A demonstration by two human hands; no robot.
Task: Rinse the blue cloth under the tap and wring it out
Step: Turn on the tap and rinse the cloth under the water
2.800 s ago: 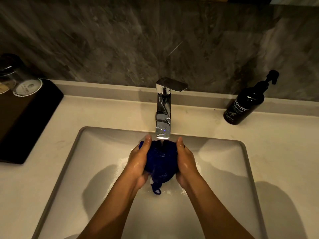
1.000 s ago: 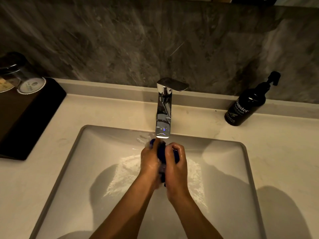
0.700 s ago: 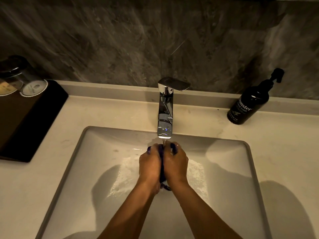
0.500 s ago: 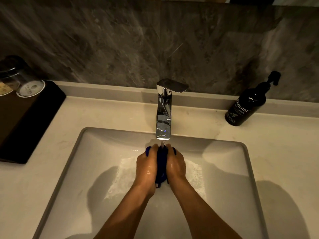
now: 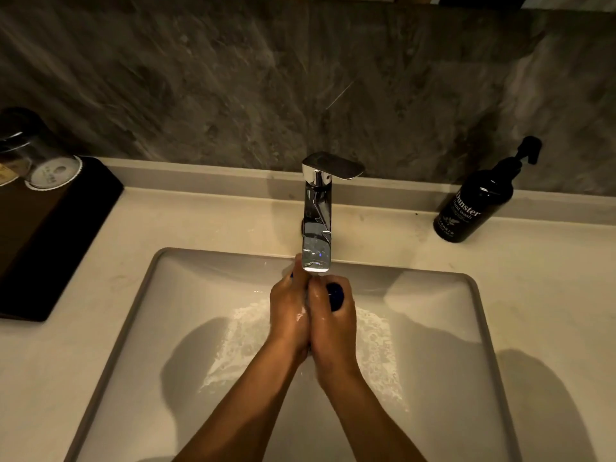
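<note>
Both the left hand [image 5: 289, 308] and right hand [image 5: 331, 316] clench the soaked, soft blue cloth [image 5: 335, 295] beneath the chrome tap [image 5: 316, 241], at the white sink's [image 5: 140, 311] twelve o'clock. Waterlogged, slippery, limp: best gripped at opposite ends for twisting.
</note>
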